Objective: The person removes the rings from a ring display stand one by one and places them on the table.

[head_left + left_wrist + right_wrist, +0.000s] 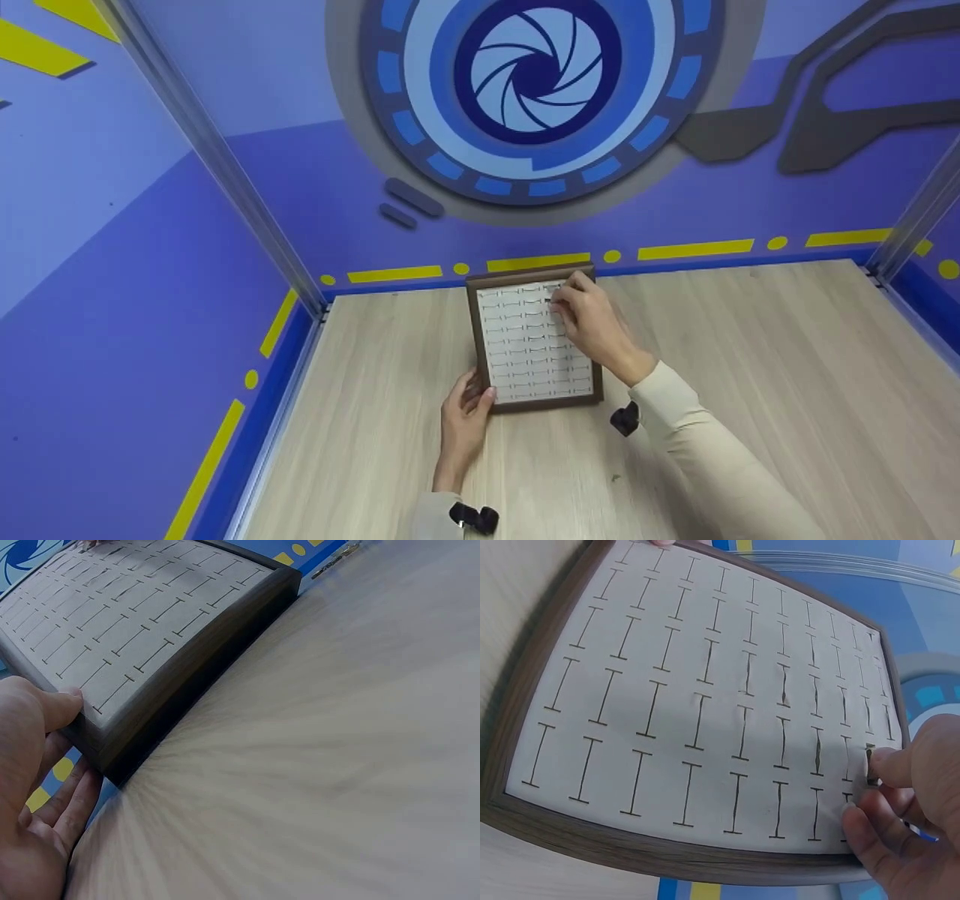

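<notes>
A brown wood-framed display tray (540, 403) has a white padded face with rows of short I-shaped slits. It stands near the back wall, in the middle. My left hand (463, 420) grips its lower left corner. The left thumb (64, 706) lies on the face, and the other fingers reach behind and under the frame. My right hand (592, 319) is at the upper right slits, its fingers bent and the thumb tip beside a slit (871, 763) that gapes dark. Whether something small is between the right fingertips, I cannot tell. Several nearby slits look slightly spread.
The tray is on a pale wood-grain table (375, 360). A blue patterned wall (300, 195) rises behind it, with another panel (112, 337) at the left. A tiny dark speck (616, 478) lies on the table in front of the right sleeve. Both wrists carry black cameras.
</notes>
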`<action>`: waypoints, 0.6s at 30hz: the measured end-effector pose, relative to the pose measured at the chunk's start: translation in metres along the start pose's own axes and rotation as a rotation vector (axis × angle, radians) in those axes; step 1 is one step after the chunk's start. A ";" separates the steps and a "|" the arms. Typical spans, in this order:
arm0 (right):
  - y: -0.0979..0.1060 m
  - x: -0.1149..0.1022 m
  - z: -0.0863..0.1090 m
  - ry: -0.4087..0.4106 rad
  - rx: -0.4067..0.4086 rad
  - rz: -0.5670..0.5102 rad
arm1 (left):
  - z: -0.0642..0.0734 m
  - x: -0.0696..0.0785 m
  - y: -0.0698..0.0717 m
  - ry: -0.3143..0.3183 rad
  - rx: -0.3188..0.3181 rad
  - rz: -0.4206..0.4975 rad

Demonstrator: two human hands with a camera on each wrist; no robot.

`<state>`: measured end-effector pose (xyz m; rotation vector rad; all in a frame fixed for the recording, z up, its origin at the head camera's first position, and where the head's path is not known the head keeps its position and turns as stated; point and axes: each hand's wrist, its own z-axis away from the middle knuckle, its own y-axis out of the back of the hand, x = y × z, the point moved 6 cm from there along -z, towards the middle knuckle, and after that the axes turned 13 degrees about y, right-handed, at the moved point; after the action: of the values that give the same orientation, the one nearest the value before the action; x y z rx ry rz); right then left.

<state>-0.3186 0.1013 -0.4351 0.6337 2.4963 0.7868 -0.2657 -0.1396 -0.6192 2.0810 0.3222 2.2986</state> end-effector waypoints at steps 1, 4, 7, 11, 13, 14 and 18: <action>0.000 0.000 0.000 0.005 0.001 0.000 | 0.000 0.000 0.000 -0.002 0.001 0.001; 0.001 -0.001 0.000 0.017 0.008 0.003 | 0.000 -0.001 0.000 0.002 0.001 0.008; 0.002 -0.001 0.001 0.025 0.016 0.003 | -0.001 -0.001 -0.001 0.003 -0.003 0.014; 0.003 -0.001 0.003 0.029 0.008 -0.015 | -0.001 0.000 0.000 -0.004 -0.002 0.013; 0.003 -0.001 0.004 0.026 -0.001 -0.024 | -0.001 0.000 0.000 -0.004 -0.001 0.014; 0.004 -0.001 0.004 0.025 -0.005 -0.028 | -0.001 0.000 0.000 -0.004 -0.002 0.014; 0.005 -0.002 0.006 0.034 -0.007 -0.038 | -0.001 0.000 0.001 -0.002 -0.005 0.021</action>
<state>-0.3126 0.1066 -0.4358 0.5727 2.5281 0.7977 -0.2669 -0.1404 -0.6195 2.0936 0.2956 2.3061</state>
